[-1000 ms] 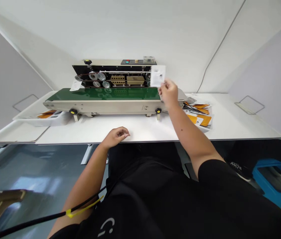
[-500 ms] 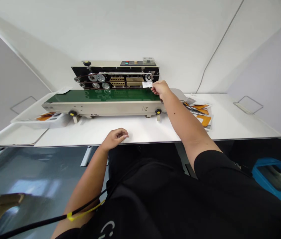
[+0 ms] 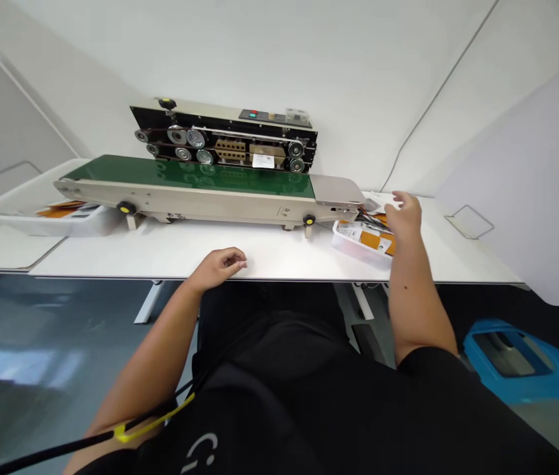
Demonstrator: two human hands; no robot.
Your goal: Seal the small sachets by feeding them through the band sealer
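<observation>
A band sealer (image 3: 225, 142) with a green conveyor belt (image 3: 190, 176) stands at the back of the white table (image 3: 269, 254). A small white pouch (image 3: 262, 160) rides in its sealing track, free of my hands. My right hand (image 3: 405, 212) hovers over a clear tray (image 3: 353, 245) of orange and white pouches (image 3: 376, 241) to the right of the machine, fingers loosely spread, holding nothing. My left hand (image 3: 219, 265) rests on the table's front edge, fingers curled, with nothing in it.
A white tray (image 3: 47, 221) with sealed orange pouches sits under the belt's left end. A blue bin (image 3: 521, 359) stands on the floor at the right. White partition walls enclose the table, and a cable runs down the back wall.
My right hand fed the white pouch into the sealer, let it go, and swung right to the tray of pouches. The pouch moved left along the track. My view turned right.
</observation>
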